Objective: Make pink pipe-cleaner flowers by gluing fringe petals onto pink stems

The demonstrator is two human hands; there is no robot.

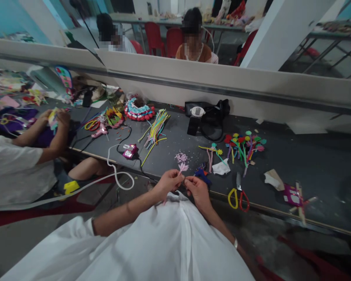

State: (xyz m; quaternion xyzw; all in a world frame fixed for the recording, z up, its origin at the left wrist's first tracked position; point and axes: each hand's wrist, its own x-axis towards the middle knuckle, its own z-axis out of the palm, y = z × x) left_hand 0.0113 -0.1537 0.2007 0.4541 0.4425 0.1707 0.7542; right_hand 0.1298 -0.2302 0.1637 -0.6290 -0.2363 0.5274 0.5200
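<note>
Currently, left hand (169, 184): fingers clamped on a pink flower (183, 167), petals toward 12 o'clock.
Right hand (199, 190): fingers pinched together at the left hand's 3 o'clock; whether they grip anything is too small to tell.
Flower's place: at the near edge of the tabletop (318, 164), pink scraps (181, 157) just beyond at 12 o'clock.
Scissors (238, 183): 3 o'clock from the right hand.
Step in hand: apparently fine work near the flower's base.
Next move: probably calls for a steady left pinch and precise right fingers.
</note>
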